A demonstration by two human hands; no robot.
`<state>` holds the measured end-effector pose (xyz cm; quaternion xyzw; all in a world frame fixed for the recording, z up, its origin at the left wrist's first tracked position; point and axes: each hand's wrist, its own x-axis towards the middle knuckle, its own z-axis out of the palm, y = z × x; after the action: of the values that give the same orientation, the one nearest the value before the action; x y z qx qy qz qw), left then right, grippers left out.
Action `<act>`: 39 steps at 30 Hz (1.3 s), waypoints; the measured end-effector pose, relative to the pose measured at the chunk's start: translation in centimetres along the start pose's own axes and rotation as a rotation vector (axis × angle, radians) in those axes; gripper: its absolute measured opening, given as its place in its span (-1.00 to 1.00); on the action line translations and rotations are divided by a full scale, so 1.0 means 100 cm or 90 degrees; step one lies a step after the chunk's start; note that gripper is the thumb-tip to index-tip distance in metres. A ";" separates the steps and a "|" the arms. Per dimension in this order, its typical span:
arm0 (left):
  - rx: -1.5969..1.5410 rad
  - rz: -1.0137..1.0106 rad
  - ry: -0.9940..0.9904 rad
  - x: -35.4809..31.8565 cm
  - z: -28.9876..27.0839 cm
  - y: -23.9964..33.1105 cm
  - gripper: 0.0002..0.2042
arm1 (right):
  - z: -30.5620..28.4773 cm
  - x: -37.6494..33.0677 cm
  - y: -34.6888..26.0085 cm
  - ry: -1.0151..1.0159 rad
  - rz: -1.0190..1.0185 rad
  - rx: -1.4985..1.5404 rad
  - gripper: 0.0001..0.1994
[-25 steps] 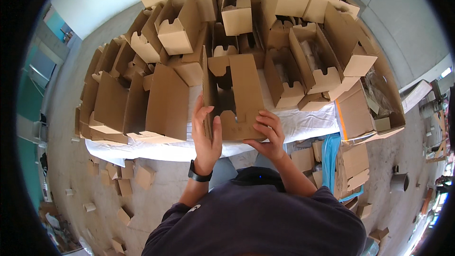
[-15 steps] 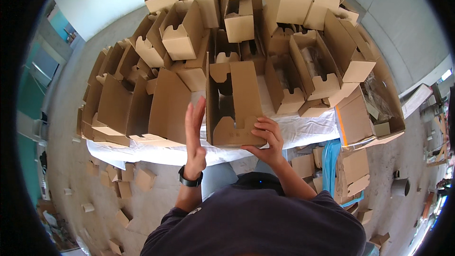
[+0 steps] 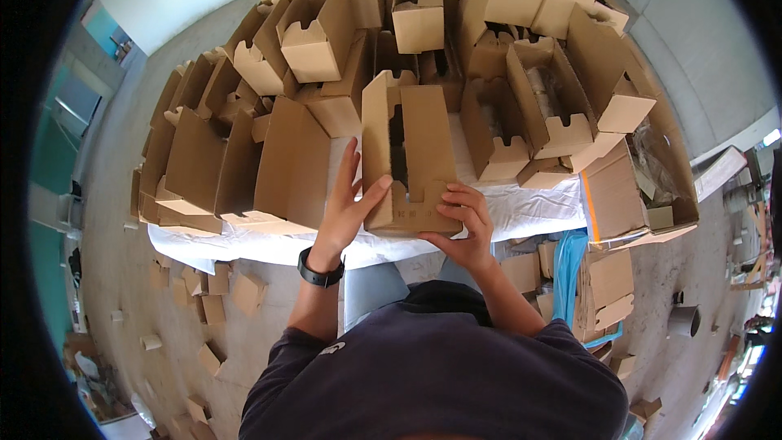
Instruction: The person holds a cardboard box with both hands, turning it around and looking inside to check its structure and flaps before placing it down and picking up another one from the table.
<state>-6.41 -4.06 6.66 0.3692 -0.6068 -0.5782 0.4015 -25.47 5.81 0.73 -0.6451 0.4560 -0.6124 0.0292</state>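
Directly in front of me a brown cardboard box stands on the white cloth. Its top flaps are partly folded over, and a dark gap shows between them. My left hand is open beside the box's left edge, fingers stretched out and the thumb resting on the left flap. Around the box's near right corner, my right hand is closed, its fingers on the top and right side and the thumb low on the front. What lies inside the box is mostly hidden.
Several open cardboard boxes crowd the cloth-covered table on both sides and at the back. A larger carton holds clear plastic at the right. Below it hangs a blue plastic bag. Small cardboard pieces litter the floor.
The box's left flap has folded inward, narrowing the opening. My left hand has turned from upright beside the box to thumb on the flap. My right hand keeps hold of the near right corner.
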 end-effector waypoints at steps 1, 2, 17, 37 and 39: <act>0.037 0.000 -0.012 0.000 0.000 -0.004 -0.11 | -0.001 -0.001 -0.001 -0.003 -0.002 0.000 -0.49; 0.073 0.005 -0.025 0.003 0.000 -0.005 -0.14 | -0.001 0.001 0.000 -0.003 -0.008 -0.002 -0.49; 0.235 0.092 -0.012 -0.003 0.016 -0.004 -0.07 | -0.012 0.003 -0.007 -0.079 -0.010 -0.015 -0.52; 0.203 0.092 -0.001 -0.017 0.007 -0.013 -0.05 | -0.015 -0.012 -0.015 -0.055 0.186 0.264 -0.58; 0.117 0.066 0.003 -0.017 0.005 -0.018 -0.05 | -0.011 -0.012 -0.013 -0.001 0.234 0.308 -0.51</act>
<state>-6.23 -2.36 4.80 0.3744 -0.6745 -0.4974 0.3967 -25.45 7.90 0.88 -0.5268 0.4057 -0.6871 0.2930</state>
